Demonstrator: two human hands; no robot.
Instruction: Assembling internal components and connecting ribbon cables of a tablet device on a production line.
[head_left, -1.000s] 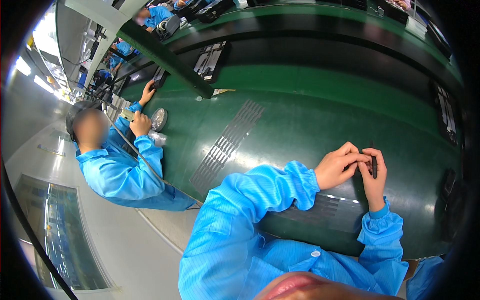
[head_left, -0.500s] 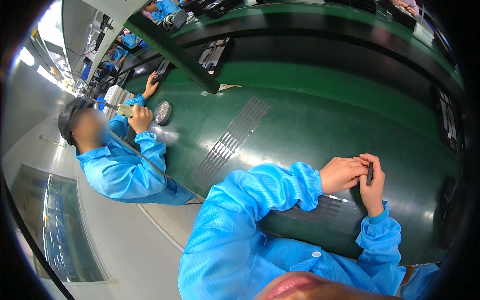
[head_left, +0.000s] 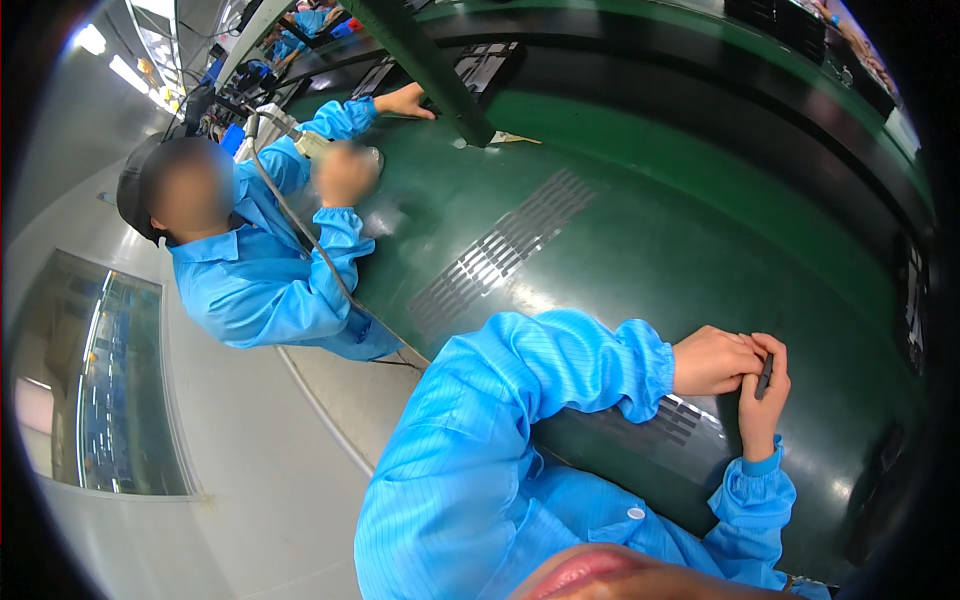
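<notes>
In my right hand [head_left: 766,400] I hold a slim, dark pointed tool that looks like tweezers [head_left: 764,379]. It lies along the fingers, and its thin tip is hard to make out against the dark surface. My left hand [head_left: 712,360] has its fingers bent and its fingertips meeting the right hand's. Anything pinched there is too small or hidden to tell. Just below my left wrist a sheet of dark strips [head_left: 690,424] lies on the green bench, partly covered by my sleeve. Farther left lies a longer sheet of similar strips [head_left: 500,250].
At the left a co-worker in blue holds a corded power screwdriver [head_left: 312,145] over a small round dish [head_left: 376,160]. A green post [head_left: 430,65] rises from the bench [head_left: 640,260]. Dark trays with parts [head_left: 487,68] stand along the far side, another [head_left: 914,305] at the right.
The whole view has shifted, so the bench and co-worker appear farther right. My hands stay together with the dark tool. The co-worker's screwdriver hand has moved over the round dish.
</notes>
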